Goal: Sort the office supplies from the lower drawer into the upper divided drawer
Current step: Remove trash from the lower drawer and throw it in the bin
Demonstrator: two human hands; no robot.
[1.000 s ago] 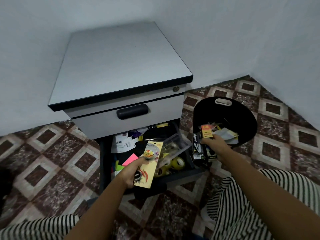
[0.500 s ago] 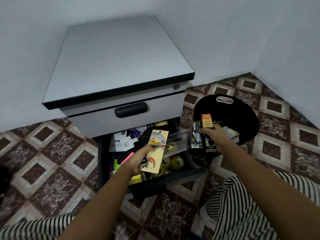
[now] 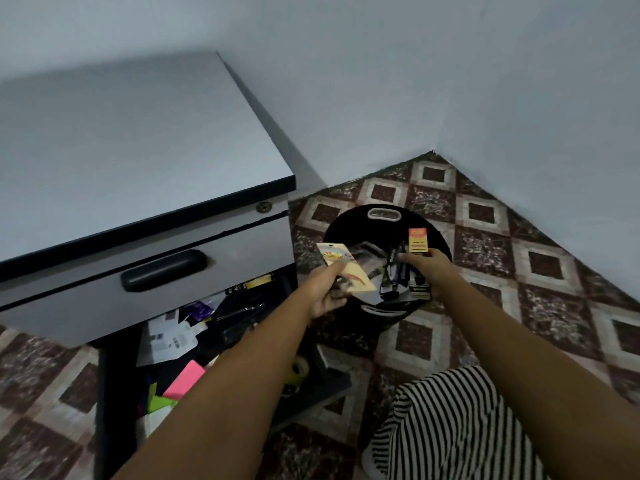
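My left hand (image 3: 327, 289) grips a yellow blister card (image 3: 348, 270) and holds it out over the black round bin (image 3: 384, 221) on the floor. My right hand (image 3: 424, 266) grips a black stapler pack (image 3: 393, 273) together with a small orange-topped box (image 3: 418, 241), also above the bin. The lower drawer (image 3: 311, 400) stands pulled out under my left arm, full of paper tags (image 3: 166, 337), a pink sticky pad (image 3: 183, 379) and tape rolls (image 3: 298, 368). The upper drawer (image 3: 104, 306) with its black handle (image 3: 162, 270) is closed.
The grey cabinet top (image 3: 121, 150) fills the upper left. White walls meet in a corner behind the bin. Patterned brown floor tiles (image 3: 540, 271) spread to the right. A striped garment (image 3: 450, 427) covers my knee at lower right.
My left hand has carried the yellow card from above the lower drawer rightward to the bin. The right hand stayed over the bin with its packs. The view swung right.
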